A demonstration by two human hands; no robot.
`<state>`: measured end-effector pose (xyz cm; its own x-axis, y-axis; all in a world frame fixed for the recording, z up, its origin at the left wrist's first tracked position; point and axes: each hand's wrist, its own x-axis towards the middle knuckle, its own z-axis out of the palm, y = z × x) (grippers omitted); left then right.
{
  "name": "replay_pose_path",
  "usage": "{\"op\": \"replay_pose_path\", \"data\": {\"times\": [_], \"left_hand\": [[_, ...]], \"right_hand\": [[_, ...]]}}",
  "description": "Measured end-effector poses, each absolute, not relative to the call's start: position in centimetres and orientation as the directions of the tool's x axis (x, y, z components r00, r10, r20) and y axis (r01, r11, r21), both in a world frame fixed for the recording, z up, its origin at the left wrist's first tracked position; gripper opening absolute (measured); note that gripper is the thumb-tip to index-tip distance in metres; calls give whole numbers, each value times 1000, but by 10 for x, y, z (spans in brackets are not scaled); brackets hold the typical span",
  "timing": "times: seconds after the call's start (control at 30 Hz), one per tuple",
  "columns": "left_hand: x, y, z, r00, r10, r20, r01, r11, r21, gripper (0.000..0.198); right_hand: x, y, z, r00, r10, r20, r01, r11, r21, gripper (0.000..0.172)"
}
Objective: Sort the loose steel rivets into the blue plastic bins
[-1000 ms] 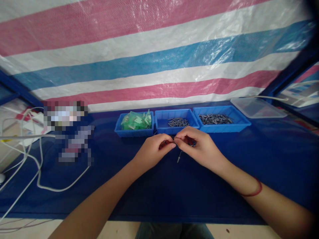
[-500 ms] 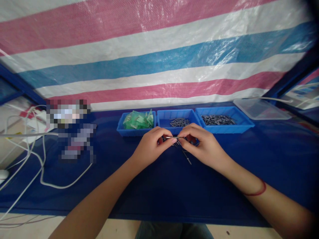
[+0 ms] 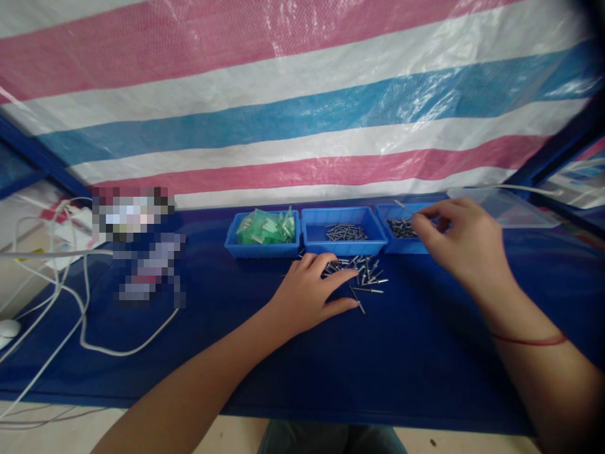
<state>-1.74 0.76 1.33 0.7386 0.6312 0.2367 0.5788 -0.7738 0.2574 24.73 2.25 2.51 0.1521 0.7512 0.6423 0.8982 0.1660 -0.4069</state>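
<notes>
My right hand (image 3: pixel 466 243) is raised in front of the right blue bin (image 3: pixel 382 214), pinching a thin metal blind rivet (image 3: pixel 401 205) whose end sticks out to the left. More rivets (image 3: pixel 399 227) lie in that bin, partly hidden behind the hand. Fingers spread, my left hand (image 3: pixel 305 293) rests on the tabletop over a loose pile of blind rivets (image 3: pixel 371 271). One rivet (image 3: pixel 361 305) lies close to its thumb tip. Behind the pile, the middle blue bin (image 3: pixel 312 234) holds a small heap of rivets (image 3: pixel 346 232).
A left blue bin (image 3: pixel 230 243) contains green plastic packets (image 3: pixel 267 227). At the back right lies a clear plastic lid (image 3: pixel 515 214). White cables (image 3: pixel 82 302) run across the blue table's left side, near blurred-out objects. A striped tarp (image 3: pixel 283 139) hangs behind.
My hands have parted. The right moved right and up to the right bin with a rivet; the left lowered and spread its fingers over the loose pile.
</notes>
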Motion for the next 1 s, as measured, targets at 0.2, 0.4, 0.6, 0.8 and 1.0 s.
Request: {"op": "replay_pose_path", "data": {"times": [0.2,0.4,0.6,0.8,1.0], "left_hand": [[-15,6,9,764,619,185,591,-785,186,35],[-15,10,8,765,620,173,597,-784,170,24],[-15,12,7,759,619,201,601,-785,150,23],[-12,11,4,796,551,253,512,-834,204,34],[-4,7,0,808,535,249,513,-845,149,24]], "right_hand": [[278,24,18,270,764,586,935,-63,-348,14],[244,16,32,90,765,638,949,130,-289,25],[213,7,37,-167,783,598,817,450,-361,15],[205,4,36,-251,775,580,753,533,-386,10],[203,3,36,-261,777,573,745,539,-392,10]]}}
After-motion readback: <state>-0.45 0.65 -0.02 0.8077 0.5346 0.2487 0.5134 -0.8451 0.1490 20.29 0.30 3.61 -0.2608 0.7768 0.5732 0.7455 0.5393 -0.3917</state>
